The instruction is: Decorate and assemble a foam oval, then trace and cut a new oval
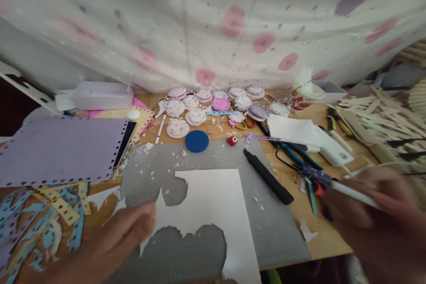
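A white sheet of paper (206,199) with rounded pieces cut from its left and lower sides lies on the grey cutting mat (276,235). My left hand (123,230) is at the sheet's left edge, its fingers closed against the paper. To the right, my right hand (376,217) is raised and blurred, wrapped around a slim white pen (356,193) that points left. Behind the sheet lie a blue disc (197,141) and a small red piece with an eye (232,140). A thick black marker (268,177) rests right of the sheet.
Several decorated paper rounds (175,108) fill the back of the table. At left are a purple sheet (66,151) and patterned paper strips (43,217). Teal-handled pliers (299,155), a white glue gun or device (336,148) and wooden sticks (382,111) crowd the right.
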Action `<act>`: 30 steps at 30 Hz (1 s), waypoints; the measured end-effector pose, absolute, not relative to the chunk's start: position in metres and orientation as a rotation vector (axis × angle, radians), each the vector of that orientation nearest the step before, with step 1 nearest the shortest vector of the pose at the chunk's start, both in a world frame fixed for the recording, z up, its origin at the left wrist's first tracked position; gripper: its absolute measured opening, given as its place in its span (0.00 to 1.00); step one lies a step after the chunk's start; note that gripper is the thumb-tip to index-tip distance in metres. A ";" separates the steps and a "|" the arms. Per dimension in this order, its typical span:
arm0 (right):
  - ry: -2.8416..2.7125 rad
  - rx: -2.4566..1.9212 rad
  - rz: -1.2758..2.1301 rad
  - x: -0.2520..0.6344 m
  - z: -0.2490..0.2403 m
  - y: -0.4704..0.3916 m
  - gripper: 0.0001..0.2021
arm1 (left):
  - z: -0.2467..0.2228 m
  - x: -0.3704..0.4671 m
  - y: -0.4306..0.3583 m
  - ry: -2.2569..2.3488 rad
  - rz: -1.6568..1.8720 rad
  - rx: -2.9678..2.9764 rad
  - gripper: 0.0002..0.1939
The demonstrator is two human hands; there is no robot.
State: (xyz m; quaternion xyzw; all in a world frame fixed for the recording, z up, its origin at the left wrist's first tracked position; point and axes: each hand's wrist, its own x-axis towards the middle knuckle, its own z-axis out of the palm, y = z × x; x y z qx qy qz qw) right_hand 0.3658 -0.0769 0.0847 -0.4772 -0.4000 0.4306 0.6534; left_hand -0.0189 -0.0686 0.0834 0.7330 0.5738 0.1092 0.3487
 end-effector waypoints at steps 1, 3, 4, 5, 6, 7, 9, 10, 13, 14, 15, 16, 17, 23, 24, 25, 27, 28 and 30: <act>-0.887 -1.069 1.090 0.358 0.078 -0.069 0.06 | 0.078 -0.010 -0.068 1.339 0.213 1.995 0.17; -0.925 -1.002 1.273 0.332 0.062 -0.050 0.09 | 0.065 0.019 -0.069 0.972 0.183 2.233 0.10; -0.959 -0.994 1.343 0.316 0.053 -0.041 0.10 | 0.057 0.035 -0.070 0.847 0.261 2.377 0.10; -0.985 -0.977 1.376 0.300 0.043 -0.032 0.10 | 0.047 0.050 -0.072 0.770 0.299 2.523 0.10; -0.999 -0.972 1.396 0.286 0.033 -0.025 0.09 | 0.038 0.063 -0.074 0.733 0.318 2.646 0.10; -1.019 -0.986 1.415 0.274 0.023 -0.019 0.09 | 0.029 0.074 -0.077 0.739 0.334 2.754 0.11; -1.067 -1.058 1.408 0.256 0.006 -0.010 0.08 | 0.013 0.089 -0.081 0.767 0.371 2.906 0.12; -1.080 -1.091 1.422 0.250 -0.001 -0.007 0.10 | 0.007 0.093 -0.083 0.799 0.390 2.936 0.11; -1.054 -1.107 1.473 0.241 -0.015 0.001 0.13 | -0.002 0.105 -0.085 0.829 0.428 2.967 0.08; -1.043 -1.097 1.489 0.240 -0.017 0.003 0.12 | -0.004 0.110 -0.086 0.795 0.438 2.982 0.07; -1.040 -1.090 1.507 0.239 -0.019 0.005 0.12 | -0.005 0.116 -0.087 0.753 0.444 2.999 0.07; -1.042 -1.083 1.529 0.239 -0.019 0.007 0.12 | -0.006 0.123 -0.088 0.741 0.468 3.019 0.08; -1.043 -1.074 1.553 0.239 -0.019 0.008 0.11 | -0.007 0.130 -0.090 0.767 0.484 3.039 0.09; -1.020 -1.084 1.573 0.240 -0.015 0.010 0.11 | -0.015 0.150 -0.100 0.861 0.574 3.107 0.20; -1.038 -1.091 1.567 0.240 -0.013 0.010 0.11 | -0.017 0.150 -0.101 0.860 0.583 3.108 0.21; -1.059 -1.098 1.560 0.240 -0.012 0.009 0.10 | -0.018 0.149 -0.101 0.856 0.581 3.105 0.20; -1.098 -1.121 1.536 0.241 -0.011 0.008 0.10 | -0.020 0.148 -0.100 0.857 0.584 3.093 0.19; -1.105 -1.138 1.525 0.241 -0.011 0.008 0.10 | -0.021 0.147 -0.100 0.864 0.602 3.085 0.18; -1.089 -1.172 1.514 0.242 -0.012 0.007 0.11 | -0.023 0.147 -0.099 0.895 0.666 3.068 0.17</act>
